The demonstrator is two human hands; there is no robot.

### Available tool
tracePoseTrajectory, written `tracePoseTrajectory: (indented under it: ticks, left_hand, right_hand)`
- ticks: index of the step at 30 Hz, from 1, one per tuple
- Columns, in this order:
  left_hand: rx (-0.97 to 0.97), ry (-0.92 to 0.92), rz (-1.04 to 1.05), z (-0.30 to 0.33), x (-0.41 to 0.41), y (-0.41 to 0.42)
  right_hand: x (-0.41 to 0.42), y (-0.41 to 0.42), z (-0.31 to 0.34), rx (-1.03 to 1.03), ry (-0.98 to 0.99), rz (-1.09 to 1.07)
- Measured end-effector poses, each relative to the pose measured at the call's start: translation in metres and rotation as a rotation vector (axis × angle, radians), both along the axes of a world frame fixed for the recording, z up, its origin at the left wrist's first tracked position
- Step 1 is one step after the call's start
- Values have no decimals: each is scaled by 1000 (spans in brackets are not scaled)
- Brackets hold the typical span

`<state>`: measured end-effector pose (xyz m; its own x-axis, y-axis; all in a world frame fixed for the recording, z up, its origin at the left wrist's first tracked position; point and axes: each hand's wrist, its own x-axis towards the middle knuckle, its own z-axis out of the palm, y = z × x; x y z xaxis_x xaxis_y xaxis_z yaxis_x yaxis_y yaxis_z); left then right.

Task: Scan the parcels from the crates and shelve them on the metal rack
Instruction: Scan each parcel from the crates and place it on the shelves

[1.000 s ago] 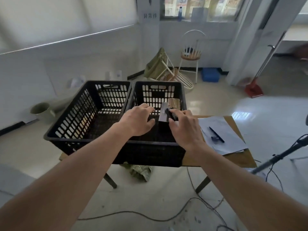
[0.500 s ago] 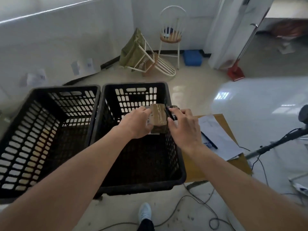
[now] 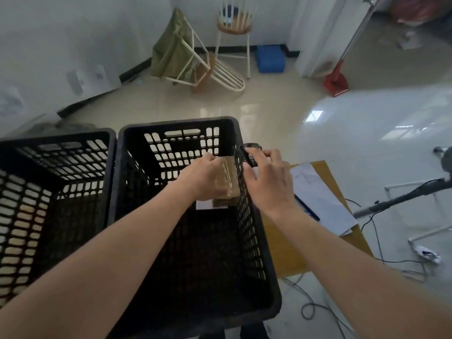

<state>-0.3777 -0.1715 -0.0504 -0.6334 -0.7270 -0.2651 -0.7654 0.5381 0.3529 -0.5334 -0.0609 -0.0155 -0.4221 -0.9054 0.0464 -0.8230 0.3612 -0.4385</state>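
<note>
Head view: our left hand [image 3: 204, 178] grips a taped parcel [image 3: 226, 183] over the right crate [image 3: 254, 241] while our right hand [image 3: 267, 177] clasps the scanner [image 3: 249, 155] beside it, seemingly to scan.

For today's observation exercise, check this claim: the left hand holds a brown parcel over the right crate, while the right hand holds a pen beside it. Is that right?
One detail is wrong. In the head view the right hand holds a small black scanner, not a pen; the pen lies on the papers. The left hand does hold the brown parcel over the right crate.
</note>
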Motion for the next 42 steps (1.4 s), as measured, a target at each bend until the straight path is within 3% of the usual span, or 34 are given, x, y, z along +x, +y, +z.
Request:
tracePoseTrajectory:
  ticks: [8, 13, 17, 25, 38, 42]
  left_hand:
    - [189, -210, -40, -39, -22, -20]
    - [142, -237, -4, -48, -25, -24]
    - [223, -193, 108, -47, -12, -27]
    - [565, -35, 550, -33, 21, -38]
    - [696, 66, 750, -25, 20, -26]
    - [688, 202, 818, -33, 11, -27]
  right_hand:
    - [-21, -22, -11, 1, -26, 26]
    - [-29, -28, -16, 15, -28, 45]
    - [-30, -30, -15, 8, -26, 56]
    - [-24, -33, -2, -30, -61, 81]
    - [-16, -29, -7, -35, -40, 100]
    - [-17, -30, -8, -43, -32, 92]
